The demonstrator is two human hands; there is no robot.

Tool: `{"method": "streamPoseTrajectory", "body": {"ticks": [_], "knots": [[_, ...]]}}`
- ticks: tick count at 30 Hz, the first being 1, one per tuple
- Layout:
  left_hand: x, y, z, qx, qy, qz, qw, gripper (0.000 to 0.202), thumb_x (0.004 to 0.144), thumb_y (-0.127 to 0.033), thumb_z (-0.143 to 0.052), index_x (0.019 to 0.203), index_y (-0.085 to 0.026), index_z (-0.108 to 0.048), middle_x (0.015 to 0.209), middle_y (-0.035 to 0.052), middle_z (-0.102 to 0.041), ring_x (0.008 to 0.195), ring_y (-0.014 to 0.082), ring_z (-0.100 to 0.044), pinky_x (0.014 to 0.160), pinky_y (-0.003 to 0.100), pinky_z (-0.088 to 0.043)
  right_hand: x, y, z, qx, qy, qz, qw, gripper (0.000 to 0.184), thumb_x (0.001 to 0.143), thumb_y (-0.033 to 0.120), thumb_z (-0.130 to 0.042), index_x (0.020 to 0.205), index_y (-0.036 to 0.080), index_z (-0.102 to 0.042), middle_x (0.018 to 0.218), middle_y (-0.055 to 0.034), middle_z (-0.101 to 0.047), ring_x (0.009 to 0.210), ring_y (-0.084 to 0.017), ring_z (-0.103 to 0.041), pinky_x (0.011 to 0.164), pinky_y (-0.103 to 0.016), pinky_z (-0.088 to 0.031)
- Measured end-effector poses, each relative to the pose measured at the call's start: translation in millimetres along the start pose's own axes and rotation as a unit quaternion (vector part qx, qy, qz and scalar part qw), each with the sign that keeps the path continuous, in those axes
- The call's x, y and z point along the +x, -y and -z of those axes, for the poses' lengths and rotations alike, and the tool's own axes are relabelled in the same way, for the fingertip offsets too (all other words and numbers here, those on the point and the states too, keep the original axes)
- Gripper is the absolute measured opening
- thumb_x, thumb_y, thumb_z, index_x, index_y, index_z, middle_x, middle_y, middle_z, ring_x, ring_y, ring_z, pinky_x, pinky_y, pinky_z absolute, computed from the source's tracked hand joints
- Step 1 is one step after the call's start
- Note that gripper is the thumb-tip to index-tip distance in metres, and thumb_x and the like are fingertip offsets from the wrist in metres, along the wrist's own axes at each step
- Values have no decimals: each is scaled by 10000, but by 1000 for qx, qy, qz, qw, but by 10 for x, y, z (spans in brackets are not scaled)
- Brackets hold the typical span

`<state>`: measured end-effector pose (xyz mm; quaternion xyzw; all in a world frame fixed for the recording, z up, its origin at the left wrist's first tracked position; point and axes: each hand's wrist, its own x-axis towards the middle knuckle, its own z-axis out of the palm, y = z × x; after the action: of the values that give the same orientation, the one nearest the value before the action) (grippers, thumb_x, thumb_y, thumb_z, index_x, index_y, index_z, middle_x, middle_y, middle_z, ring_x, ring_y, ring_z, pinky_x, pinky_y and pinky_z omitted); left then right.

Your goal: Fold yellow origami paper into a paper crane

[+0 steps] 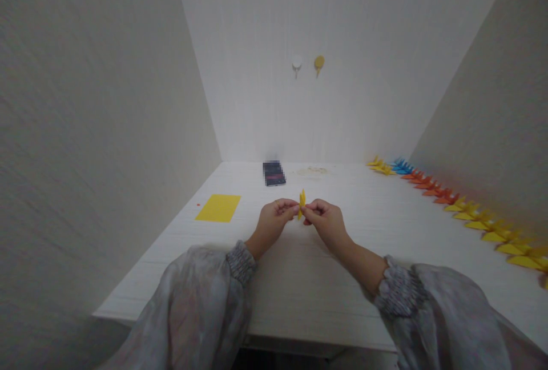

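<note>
Both of my hands meet above the middle of the white table [299,278]. Between them is a small folded yellow paper piece [302,203], held upright. My left hand [274,220] pinches it from the left with its fingers closed. From the right, my right hand [326,222] pinches the same piece, fingers also closed. A flat sheet of yellow paper [218,208] lies on the table to the left of my left hand.
A row of folded paper figures runs along the right wall: yellow [381,167], blue [401,167], orange [430,187], then more yellow [496,227]. A dark phone [274,173] lies at the back. Two hooks [307,64] hang on the far wall. Walls close in on both sides.
</note>
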<state>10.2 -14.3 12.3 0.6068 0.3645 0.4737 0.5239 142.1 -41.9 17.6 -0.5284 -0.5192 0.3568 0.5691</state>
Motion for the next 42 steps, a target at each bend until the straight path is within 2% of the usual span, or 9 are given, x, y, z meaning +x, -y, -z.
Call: {"method": "streamPoseTrajectory", "body": {"ticks": [8,13,19,21,25,32,35,42], "knots": [[-13,-43,-25,-31,-3,13,999,276,602,-335,-647,776,-124,-612,719,29,-639,632,108,-555,639,253,-439,-12,5,-1,-10,57,51,997,187,647,364,-601,620,179,-611,571,-5,-587,517,-127,-569,524,-259,-478],[5,-35,-9,-38,-30,29,998,266,576,-341,-665,720,-125,-609,674,19,-630,612,106,-555,612,245,-444,-12,-21,2,5,91,78,993,144,675,326,-573,653,193,-622,658,-7,-590,544,-117,-560,543,-257,-462],[8,-13,-2,-60,-4,39,997,259,605,-324,-646,771,-125,-632,723,35,-640,642,110,-563,627,254,-466,42,-98,33,-5,55,89,995,102,669,277,-594,698,183,-566,554,26,-507,506,-101,-471,493,-232,-388],[8,-11,-5,-66,3,38,997,253,609,-311,-646,784,-128,-639,726,34,-643,651,113,-567,632,256,-470,55,-111,36,15,50,85,995,131,663,262,-604,738,193,-522,534,47,-476,500,-95,-454,488,-223,-372],[5,-21,-11,-78,7,34,996,244,615,-289,-644,798,-128,-638,738,30,-646,660,115,-572,640,259,-479,55,-105,34,63,82,71,992,197,664,245,-600,817,199,-486,588,44,-499,535,-97,-486,523,-230,-389],[-7,-20,-8,-111,10,23,993,314,616,-255,-643,886,-132,-541,669,3,-621,583,97,-571,597,243,-473,70,-101,35,110,105,42,987,186,626,232,-624,767,177,-515,593,41,-513,522,-88,-499,507,-225,-390],[-10,-4,2,-118,15,9,993,293,615,-251,-641,852,-144,-504,637,-17,-597,559,88,-564,572,228,-466,76,-106,44,137,116,30,983,178,617,219,-628,749,173,-518,584,43,-525,501,-86,-503,490,-224,-389],[-18,1,9,-116,32,2,993,251,614,-254,-641,805,-141,-523,655,-20,-571,564,81,-553,578,233,-475,63,-94,67,161,126,22,979,156,626,196,-620,743,175,-520,571,47,-537,482,-85,-509,490,-228,-401]]}}
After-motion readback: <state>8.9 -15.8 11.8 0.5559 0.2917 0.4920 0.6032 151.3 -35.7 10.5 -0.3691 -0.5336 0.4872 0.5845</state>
